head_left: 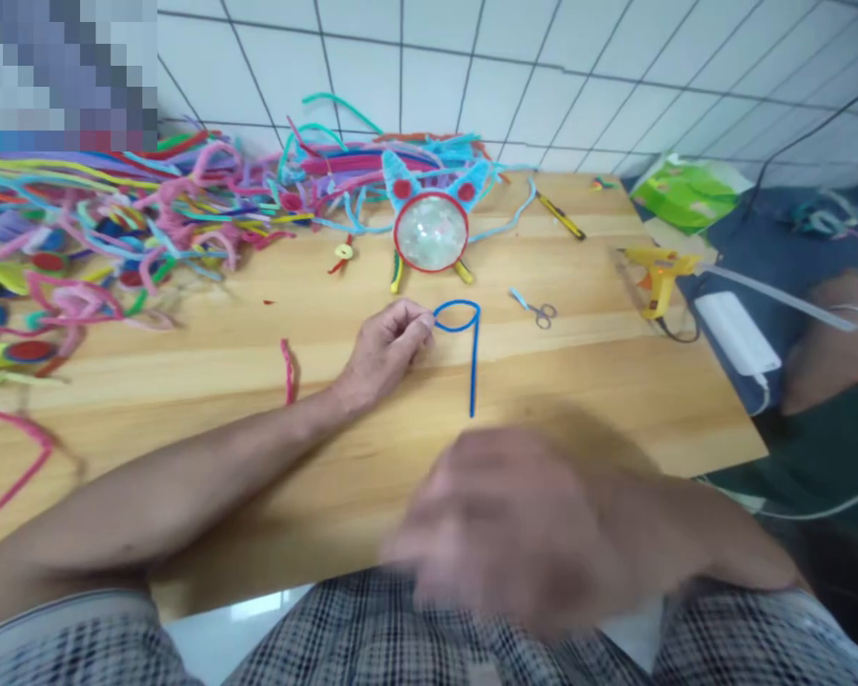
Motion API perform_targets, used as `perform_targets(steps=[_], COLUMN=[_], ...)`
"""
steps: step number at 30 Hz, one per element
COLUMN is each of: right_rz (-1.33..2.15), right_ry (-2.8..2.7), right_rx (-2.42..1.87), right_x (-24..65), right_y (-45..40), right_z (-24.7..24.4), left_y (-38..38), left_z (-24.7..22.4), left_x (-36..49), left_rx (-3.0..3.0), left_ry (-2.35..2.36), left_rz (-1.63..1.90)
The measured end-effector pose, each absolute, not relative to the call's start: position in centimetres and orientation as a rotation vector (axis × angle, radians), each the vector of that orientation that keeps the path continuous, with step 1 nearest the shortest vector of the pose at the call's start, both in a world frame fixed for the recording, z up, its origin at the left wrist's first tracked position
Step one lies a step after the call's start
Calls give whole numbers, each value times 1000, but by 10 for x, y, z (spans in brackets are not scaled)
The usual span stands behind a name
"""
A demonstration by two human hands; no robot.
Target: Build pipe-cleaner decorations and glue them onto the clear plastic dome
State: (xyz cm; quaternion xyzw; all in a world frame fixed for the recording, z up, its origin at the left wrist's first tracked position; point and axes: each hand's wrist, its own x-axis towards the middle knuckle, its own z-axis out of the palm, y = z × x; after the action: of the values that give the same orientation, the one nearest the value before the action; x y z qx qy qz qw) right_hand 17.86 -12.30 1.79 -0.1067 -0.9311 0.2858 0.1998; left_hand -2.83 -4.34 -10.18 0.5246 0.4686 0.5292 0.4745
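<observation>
Between thumb and fingers, my left hand [393, 348] pinches a blue pipe cleaner [475, 362] at the left side of its loop. The straight tail of that piece points toward me over the wooden table [579, 381]. My right hand [497, 534] is smeared by motion near the front edge of the table, close to my lap, and its fingers cannot be made out. Behind the loop stands a round clear ornament [431, 232] with a red rim and blue ears. Small scissors [536, 310] lie to the right of the loop.
Piled pipe cleaners [207, 191] cover the back left. A yellow cutter [561, 215] lies at the back right, a yellow glue gun [658, 276] at the right edge. A short red twisted piece [288, 372] is near my left forearm. Another person's arm [829, 333] is at far right.
</observation>
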Motion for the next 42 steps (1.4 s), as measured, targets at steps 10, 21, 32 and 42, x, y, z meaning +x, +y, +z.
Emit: perform_targets(steps=[10,21,32,42], right_rz=[972,1278,1344,1353], right_ry=[-1761,-1563,-1259,-1249], right_rx=[-1201,-1219,-1135,-1052], right_x=[200,196,208,206], right_y=[-10,-7,7,7], right_z=[-59,-68,-71,-74], left_y=[-46,-48,-27,47], left_z=[-100,-101,-103,-117], left_x=[-28,-27,-43,-65], left_rx=[1288,1285,1186,1517], left_ry=[1112,1108,1364,1420], left_rz=[1276,1218,1446,1372])
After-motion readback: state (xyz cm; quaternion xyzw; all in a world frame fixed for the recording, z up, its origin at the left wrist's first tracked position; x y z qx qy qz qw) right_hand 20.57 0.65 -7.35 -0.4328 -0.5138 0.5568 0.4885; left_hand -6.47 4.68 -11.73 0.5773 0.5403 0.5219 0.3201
